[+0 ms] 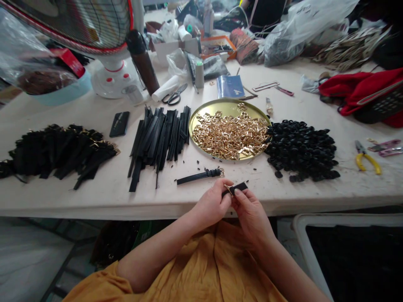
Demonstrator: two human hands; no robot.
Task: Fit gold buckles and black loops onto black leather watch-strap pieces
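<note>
Close to the table's front edge, my left hand [214,200] and my right hand [252,212] are both closed on one black strap [238,188] with a gold buckle [231,189] on it. The strap's free end sticks out between my right thumb and fingers. Part of it is hidden by my left fingers. Just beyond my left hand lies a finished-looking black strap [198,176] with a buckle at its right end. Behind that, a round gold tray [201,110] holds a heap of gold buckles [229,136]. Black flat strips [160,134] are piled left of the tray.
Small black loops [302,149] are heaped right of the tray; buckled straps [59,151] lie far left. Yellow-handled pliers [367,158] rest at right. Scissors [175,95], a blue booklet [231,87], a bottle [143,63] and a fan [113,75] stand or lie behind.
</note>
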